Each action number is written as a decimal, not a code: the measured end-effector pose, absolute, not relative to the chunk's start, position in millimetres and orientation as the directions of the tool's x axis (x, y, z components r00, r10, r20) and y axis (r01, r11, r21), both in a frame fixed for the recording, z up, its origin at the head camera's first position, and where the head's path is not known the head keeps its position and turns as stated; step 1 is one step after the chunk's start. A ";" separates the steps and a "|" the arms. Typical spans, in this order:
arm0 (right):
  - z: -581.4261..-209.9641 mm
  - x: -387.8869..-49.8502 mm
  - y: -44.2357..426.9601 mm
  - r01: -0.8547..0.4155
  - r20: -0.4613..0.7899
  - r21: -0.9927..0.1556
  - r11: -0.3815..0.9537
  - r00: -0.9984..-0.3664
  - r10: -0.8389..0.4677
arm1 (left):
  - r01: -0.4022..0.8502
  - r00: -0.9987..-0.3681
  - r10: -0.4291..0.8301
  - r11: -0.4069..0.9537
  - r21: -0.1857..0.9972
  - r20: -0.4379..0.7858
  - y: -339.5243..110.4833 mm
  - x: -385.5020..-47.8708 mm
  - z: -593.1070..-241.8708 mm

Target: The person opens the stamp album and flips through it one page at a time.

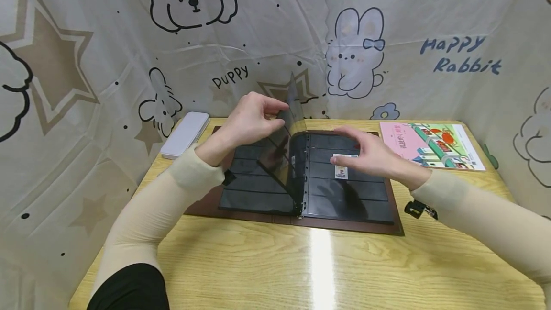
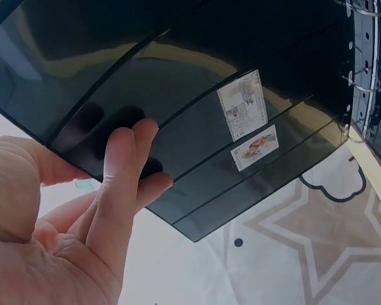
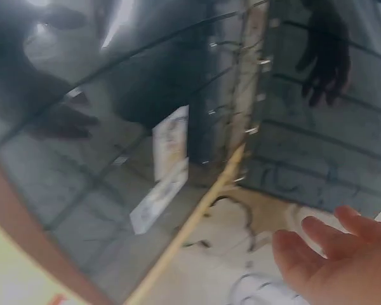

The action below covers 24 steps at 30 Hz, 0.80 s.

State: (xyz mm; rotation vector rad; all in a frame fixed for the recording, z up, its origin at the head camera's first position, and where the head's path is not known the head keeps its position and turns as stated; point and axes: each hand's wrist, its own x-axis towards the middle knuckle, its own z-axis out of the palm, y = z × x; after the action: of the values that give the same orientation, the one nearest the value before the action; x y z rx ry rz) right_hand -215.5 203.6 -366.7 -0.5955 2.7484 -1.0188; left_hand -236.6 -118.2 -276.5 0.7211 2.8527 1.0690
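A stamp album with a brown cover [image 1: 275, 220] lies spread on the table, its black pages bound on metal rings [image 2: 362, 89]. My left hand [image 1: 247, 121] pinches the outer edge of one raised, bending page [image 2: 197, 121], the thumb on the far side and the fingers on the near face. Two stamps sit in that page's strips in the left wrist view, a pale upright stamp [image 2: 242, 106] and a smaller stamp [image 2: 254, 148]. Over the right-hand page my right hand [image 1: 374, 157] hovers, fingers apart and holding nothing. Beneath it shows a small stamp [image 1: 341, 172].
At the back left of the wooden table [image 1: 232, 262] lies a white flat case [image 1: 185, 135]. A pink and green picture booklet [image 1: 430, 145] rests at the back right. A cartoon-printed curtain [image 1: 275, 23] hangs close behind the table. A black clip [image 1: 415, 209] is by the right sleeve.
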 end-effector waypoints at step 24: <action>-436.6 -220.2 249.7 -0.376 -0.216 -0.305 0.875 -0.868 -0.447 | 0.356 -0.923 0.363 0.686 0.635 0.125 -148.4 -239.2 -279.7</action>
State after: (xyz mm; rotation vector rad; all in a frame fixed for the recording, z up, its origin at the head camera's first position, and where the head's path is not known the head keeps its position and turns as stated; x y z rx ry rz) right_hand -220.2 249.7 -436.6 -0.6200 2.7655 -0.3675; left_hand -239.2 -148.4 -279.7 0.6124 2.8751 1.0793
